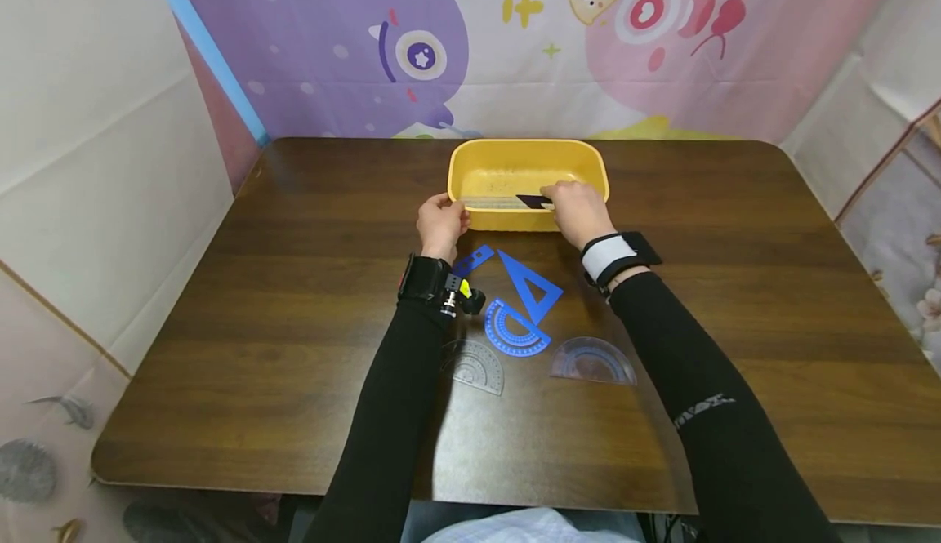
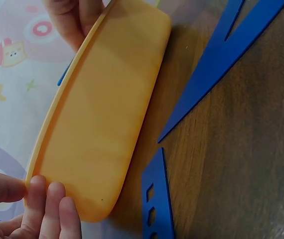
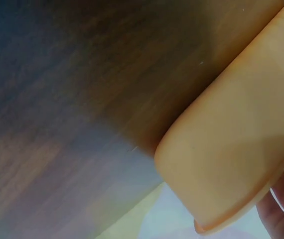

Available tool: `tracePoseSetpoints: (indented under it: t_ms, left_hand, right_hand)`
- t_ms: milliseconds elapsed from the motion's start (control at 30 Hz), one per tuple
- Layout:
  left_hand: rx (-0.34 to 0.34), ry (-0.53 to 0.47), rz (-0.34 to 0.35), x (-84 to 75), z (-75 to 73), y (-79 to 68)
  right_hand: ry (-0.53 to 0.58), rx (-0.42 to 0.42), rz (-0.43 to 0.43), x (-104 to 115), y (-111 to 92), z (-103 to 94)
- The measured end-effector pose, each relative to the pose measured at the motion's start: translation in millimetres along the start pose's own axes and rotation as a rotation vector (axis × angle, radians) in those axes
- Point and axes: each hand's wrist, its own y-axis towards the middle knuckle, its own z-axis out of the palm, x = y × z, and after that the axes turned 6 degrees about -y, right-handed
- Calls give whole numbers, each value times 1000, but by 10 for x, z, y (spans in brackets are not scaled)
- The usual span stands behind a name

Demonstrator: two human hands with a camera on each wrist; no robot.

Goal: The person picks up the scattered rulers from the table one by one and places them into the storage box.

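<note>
the left hand (image 1: 439,228) pinches the yellow bin (image 1: 509,221) by its near left corner on the table (image 1: 309,347), presumably to steady it, while the right hand (image 1: 581,211), reaching inside, pinches a dark flat piece (image 1: 531,201) by the near wall, perhaps to control its angle.

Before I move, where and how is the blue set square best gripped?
I'd pinch the blue set square by its short edge, coming from the right with the right hand. It lies flat, and the cutout beside that edge might admit a fingertip; the blue protractor crowds its near corner.
</note>
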Motion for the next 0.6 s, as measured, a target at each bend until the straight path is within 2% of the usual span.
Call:
tracePoseSetpoints:
  t_ms: [167, 367, 600]
  left_hand:
    - [1, 0, 2, 0, 26, -4]
    - [-5, -1, 22, 8, 21, -11]
    - [-7, -10, 11, 6, 15, -9]
  right_hand:
    - [49, 17, 28, -9, -51, -15]
    - [124, -18, 37, -15, -135, -17]
    - [145, -61, 14, -25, -267, -52]
